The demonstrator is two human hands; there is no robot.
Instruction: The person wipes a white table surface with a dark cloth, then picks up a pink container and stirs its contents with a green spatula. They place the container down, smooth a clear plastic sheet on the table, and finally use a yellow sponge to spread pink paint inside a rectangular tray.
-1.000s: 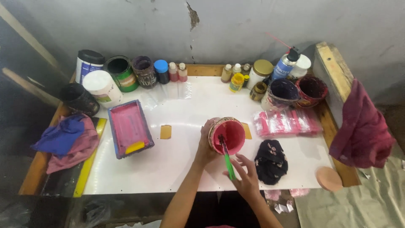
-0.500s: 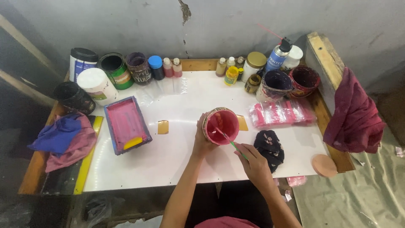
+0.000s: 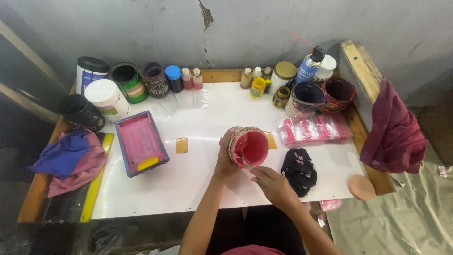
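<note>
My left hand (image 3: 225,158) grips the side of a small round container of pink paint (image 3: 249,146), tilted toward me over the white table (image 3: 198,184). My right hand (image 3: 272,185) holds a thin green stirring stick (image 3: 249,166) whose tip dips into the pink paint. A black paint-stained rag (image 3: 299,170) lies just right of my right hand.
A blue tray (image 3: 139,141) coated in pink with a yellow scraper sits to the left. Jars, tubs and small bottles line the back edge, with a spray can (image 3: 309,66). Pink plastic packets (image 3: 312,130), a maroon cloth (image 3: 395,130) and a blue-pink cloth (image 3: 68,158) lie around.
The container has tipped more toward me and my right hand has shifted the green stick lower inside it; the view has drifted slightly.
</note>
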